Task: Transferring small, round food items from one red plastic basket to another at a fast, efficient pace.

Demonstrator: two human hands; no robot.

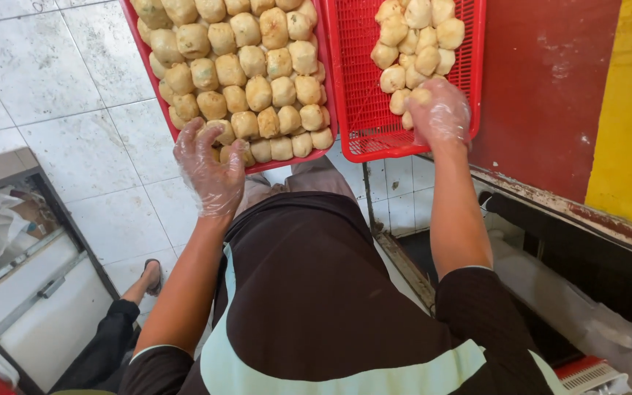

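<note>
The left hand (210, 172), gloved and spread open, rests on the near buns in the full red tray (156, 88), gripping none, while the right hand (440, 113) curls around one bun (420, 96) at the pile's edge in the half-filled tray (360, 110) alongside, kept within easy reach.

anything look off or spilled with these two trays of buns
Nothing is spilled. The left red tray is packed in neat rows, while the right red tray holds only a loose pile of buns at its far end. Both gloved hands, left and right, rest on buns.
</note>
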